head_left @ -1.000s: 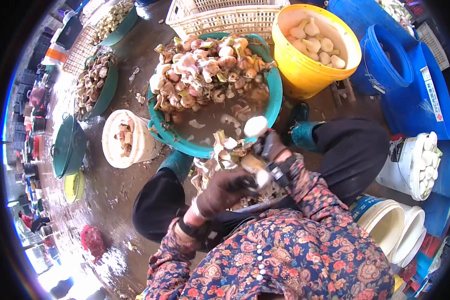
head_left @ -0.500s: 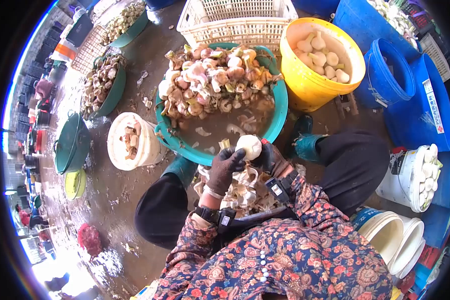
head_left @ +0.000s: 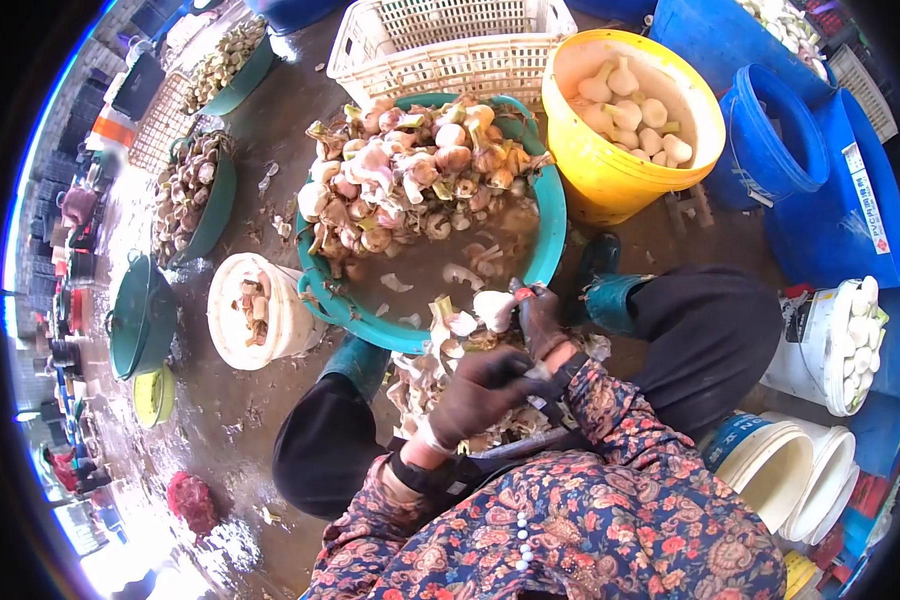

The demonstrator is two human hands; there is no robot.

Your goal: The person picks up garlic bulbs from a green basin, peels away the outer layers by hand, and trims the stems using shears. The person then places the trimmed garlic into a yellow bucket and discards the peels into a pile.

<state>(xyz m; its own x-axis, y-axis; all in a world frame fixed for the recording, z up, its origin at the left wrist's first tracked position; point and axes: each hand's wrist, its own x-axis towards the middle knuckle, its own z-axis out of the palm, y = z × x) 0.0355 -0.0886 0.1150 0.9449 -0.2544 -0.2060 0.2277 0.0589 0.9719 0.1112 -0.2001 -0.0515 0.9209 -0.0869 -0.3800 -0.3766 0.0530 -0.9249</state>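
Observation:
My right hand point(head_left: 540, 322), in a dark glove, is closed at the near rim of the green tub point(head_left: 555, 225). A white peeled garlic bulb point(head_left: 493, 310) sits at its fingertips, and a small red thing I cannot make out shows there too. My left hand point(head_left: 482, 392), also gloved, is lower, over my lap and close to the right wrist; motion blurs its fingers. Loose garlic skins point(head_left: 448, 325) with a stalk bit hang or fall just left of the bulb. More peelings point(head_left: 420, 395) lie heaped in my lap. Unpeeled garlic point(head_left: 400, 170) is piled in the tub's murky water.
A yellow bucket point(head_left: 610, 195) of peeled bulbs stands right of the tub, a cream crate point(head_left: 450, 55) behind it. Left is a white bucket point(head_left: 295, 325) with scraps. Blue containers point(head_left: 840, 220) and a white bucket point(head_left: 805, 355) of garlic stand at right.
My left hand has come off the garlic bulb and moved down toward my lap. The bulb stays with my right hand, slightly lower. Skins now show left of it.

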